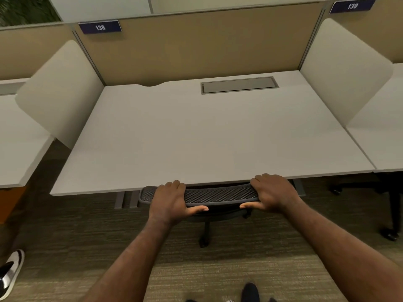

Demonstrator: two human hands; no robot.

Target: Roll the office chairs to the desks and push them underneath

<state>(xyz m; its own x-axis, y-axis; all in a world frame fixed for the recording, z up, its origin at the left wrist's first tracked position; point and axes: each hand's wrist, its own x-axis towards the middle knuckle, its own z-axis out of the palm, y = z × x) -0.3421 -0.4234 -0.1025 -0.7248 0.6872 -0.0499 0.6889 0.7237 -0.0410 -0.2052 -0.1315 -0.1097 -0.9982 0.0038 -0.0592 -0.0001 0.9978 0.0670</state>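
A black mesh office chair stands tucked under the white desk, with only the top of its backrest and part of its wheeled base showing below the front edge. My left hand grips the backrest's top rail left of its middle, fingers over the far side and thumb underneath. My right hand grips the rail's right end the same way. The seat is hidden beneath the desktop.
Beige partitions with the labels 138 and 139 back the desks. White side screens separate neighbouring desks. Another chair's dark base sits under the right desk. Someone's shoe is at the lower left on the carpet.
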